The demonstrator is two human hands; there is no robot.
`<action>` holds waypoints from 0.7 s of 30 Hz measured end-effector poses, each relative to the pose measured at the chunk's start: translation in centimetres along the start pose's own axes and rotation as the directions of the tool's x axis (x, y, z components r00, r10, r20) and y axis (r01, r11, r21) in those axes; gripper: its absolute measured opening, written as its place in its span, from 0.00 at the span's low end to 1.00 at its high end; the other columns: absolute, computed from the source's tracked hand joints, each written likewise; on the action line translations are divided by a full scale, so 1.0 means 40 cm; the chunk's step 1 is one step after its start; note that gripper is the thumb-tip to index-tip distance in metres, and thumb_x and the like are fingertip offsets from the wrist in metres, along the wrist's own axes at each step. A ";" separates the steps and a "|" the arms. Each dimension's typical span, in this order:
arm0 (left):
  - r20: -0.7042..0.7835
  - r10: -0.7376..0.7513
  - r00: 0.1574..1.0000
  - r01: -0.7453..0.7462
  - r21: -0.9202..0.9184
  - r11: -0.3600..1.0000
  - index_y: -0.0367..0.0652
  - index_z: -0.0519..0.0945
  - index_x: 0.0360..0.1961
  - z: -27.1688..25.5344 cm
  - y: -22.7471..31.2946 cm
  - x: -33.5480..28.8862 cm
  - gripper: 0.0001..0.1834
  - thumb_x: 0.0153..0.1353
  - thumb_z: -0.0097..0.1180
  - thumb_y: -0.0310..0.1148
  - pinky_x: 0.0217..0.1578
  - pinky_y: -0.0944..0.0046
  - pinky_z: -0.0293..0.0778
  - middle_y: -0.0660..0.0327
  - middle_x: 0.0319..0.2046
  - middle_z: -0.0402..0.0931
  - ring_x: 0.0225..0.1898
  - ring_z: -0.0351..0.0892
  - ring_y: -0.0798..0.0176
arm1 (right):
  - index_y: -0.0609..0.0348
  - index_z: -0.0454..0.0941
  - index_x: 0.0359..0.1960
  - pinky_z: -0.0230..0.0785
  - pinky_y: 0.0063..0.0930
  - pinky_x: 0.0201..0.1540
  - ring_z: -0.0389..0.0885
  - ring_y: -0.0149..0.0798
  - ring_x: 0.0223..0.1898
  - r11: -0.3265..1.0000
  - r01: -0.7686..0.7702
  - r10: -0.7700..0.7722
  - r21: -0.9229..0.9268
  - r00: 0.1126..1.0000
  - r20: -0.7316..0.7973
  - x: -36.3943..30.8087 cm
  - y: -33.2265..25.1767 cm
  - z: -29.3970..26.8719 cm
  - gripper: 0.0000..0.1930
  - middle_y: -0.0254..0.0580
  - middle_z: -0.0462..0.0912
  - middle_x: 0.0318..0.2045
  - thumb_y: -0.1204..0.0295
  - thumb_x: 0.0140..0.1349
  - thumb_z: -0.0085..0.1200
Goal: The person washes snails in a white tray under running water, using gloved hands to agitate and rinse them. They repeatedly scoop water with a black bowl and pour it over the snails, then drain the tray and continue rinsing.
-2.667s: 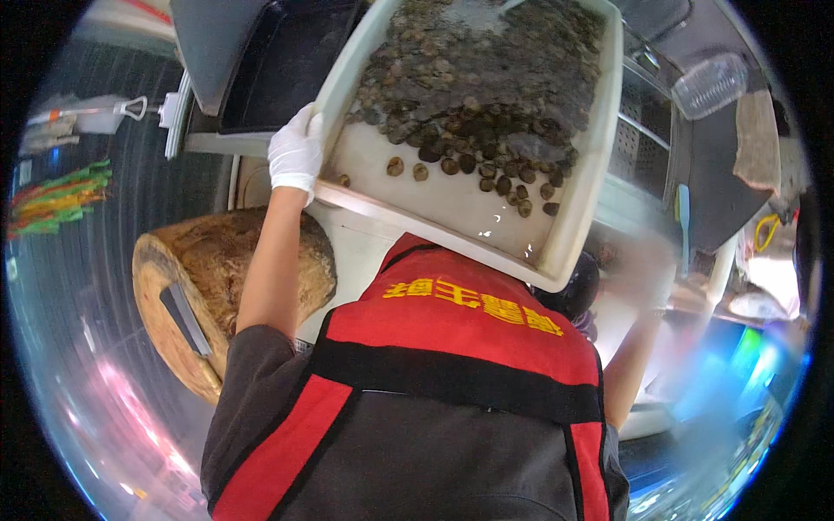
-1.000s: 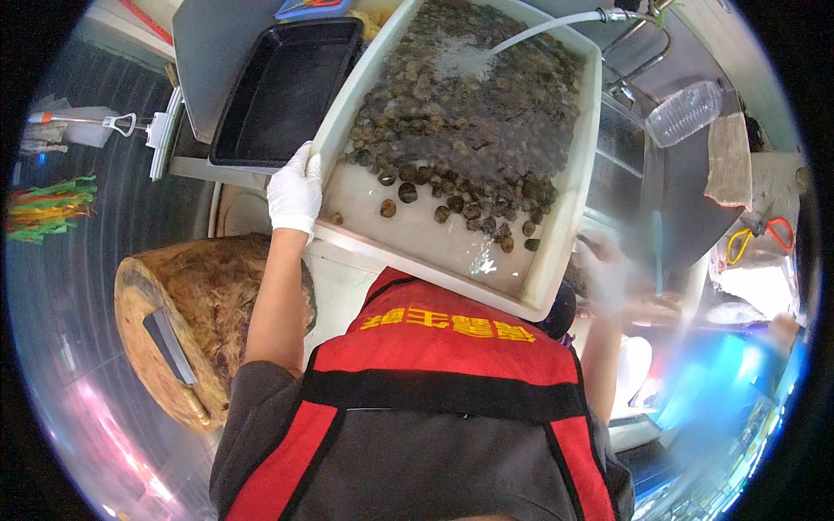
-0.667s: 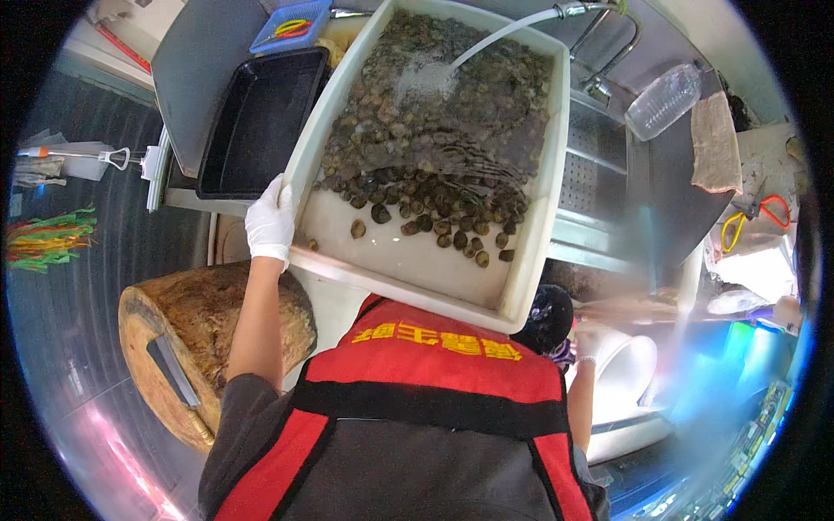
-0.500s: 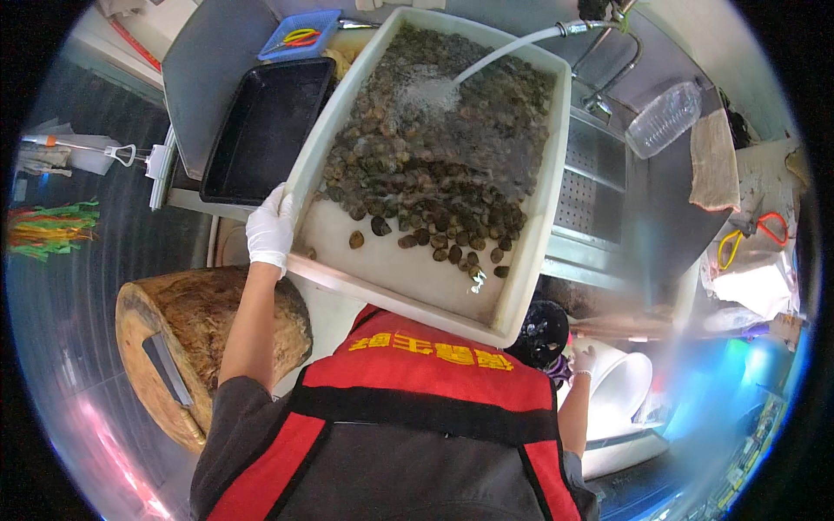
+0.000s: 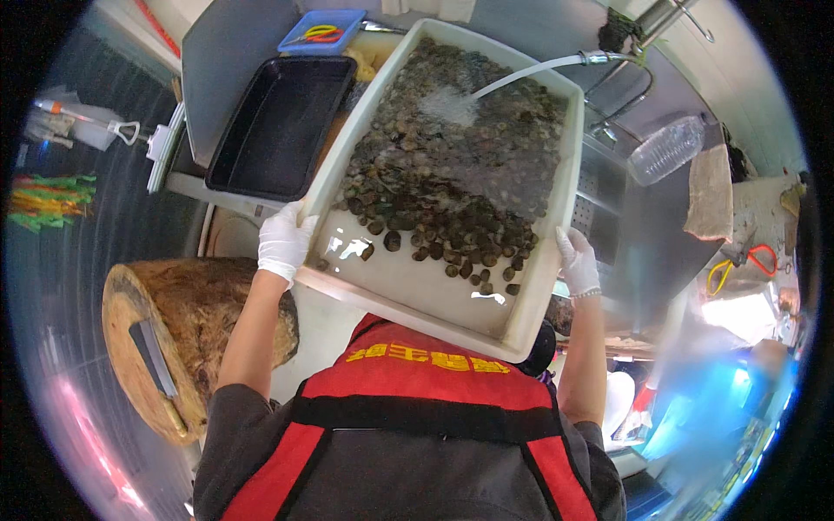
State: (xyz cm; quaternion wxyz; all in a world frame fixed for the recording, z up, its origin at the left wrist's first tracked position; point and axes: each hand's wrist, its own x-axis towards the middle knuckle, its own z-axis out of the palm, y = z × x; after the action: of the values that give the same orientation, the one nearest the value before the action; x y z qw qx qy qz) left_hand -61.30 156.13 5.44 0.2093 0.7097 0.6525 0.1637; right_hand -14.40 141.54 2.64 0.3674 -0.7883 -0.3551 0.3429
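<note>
A large white plastic tub (image 5: 408, 314) stands tilted toward me, full of small dark shellfish (image 5: 452, 165) under water. Water pours into it from a pale hose (image 5: 532, 72). My left hand (image 5: 285, 244), in a white glove, grips the tub's left rim near its front corner. On the opposite side my right hand (image 5: 577, 260), gloved too, has its fingers on the right rim, closed around the edge. Most shellfish lie toward the far end; a few are scattered near the front, where the tub's bottom shows.
Left of the tub are a black tray (image 5: 271, 130) and a blue basket (image 5: 323, 31) holding scissors. A wooden block (image 5: 204, 326) with a cleaver (image 5: 155, 365) stands at lower left. At right are a clear bottle (image 5: 667, 149), a cloth (image 5: 711, 193) and scissors (image 5: 738, 263).
My right hand has come up from low on the right, beside a white bucket, to the tub's right rim. My left hand has stayed on the left rim.
</note>
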 end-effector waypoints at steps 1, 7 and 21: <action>0.017 -0.018 1.000 0.019 -0.019 1.000 0.42 0.80 0.43 0.005 -0.003 -0.011 0.14 0.57 0.59 0.36 0.38 0.49 0.74 0.43 0.33 0.79 0.37 0.79 0.41 | 0.72 0.71 0.53 0.71 0.26 0.41 0.78 0.35 0.37 0.993 0.086 -0.085 -0.080 0.996 0.011 0.017 0.011 0.015 0.26 0.47 0.81 0.39 0.59 0.64 0.56; 0.065 0.028 0.998 -0.032 0.069 0.997 0.41 0.79 0.42 0.015 -0.004 -0.064 0.14 0.57 0.59 0.36 0.37 0.48 0.75 0.43 0.30 0.79 0.34 0.79 0.40 | 0.76 0.68 0.54 0.67 0.28 0.50 0.78 0.40 0.45 0.994 0.021 -0.025 -0.105 0.999 -0.038 0.038 0.065 0.005 0.24 0.55 0.79 0.47 0.63 0.66 0.52; -0.090 0.080 0.993 -0.084 -0.040 0.996 0.40 0.79 0.41 0.034 0.024 -0.135 0.14 0.56 0.59 0.37 0.36 0.48 0.75 0.45 0.30 0.80 0.33 0.80 0.42 | 0.55 0.58 0.66 0.69 0.43 0.53 0.72 0.57 0.54 0.437 0.212 -0.315 -0.874 0.946 0.072 0.028 -0.163 0.056 0.32 0.63 0.71 0.54 0.58 0.62 0.51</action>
State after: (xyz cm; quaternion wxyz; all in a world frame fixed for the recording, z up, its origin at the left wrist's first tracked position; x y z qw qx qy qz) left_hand -60.32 150.58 4.98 0.1888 0.7234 0.6275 0.2177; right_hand -17.62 146.33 6.58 -0.0178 -0.8154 -0.5785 0.0127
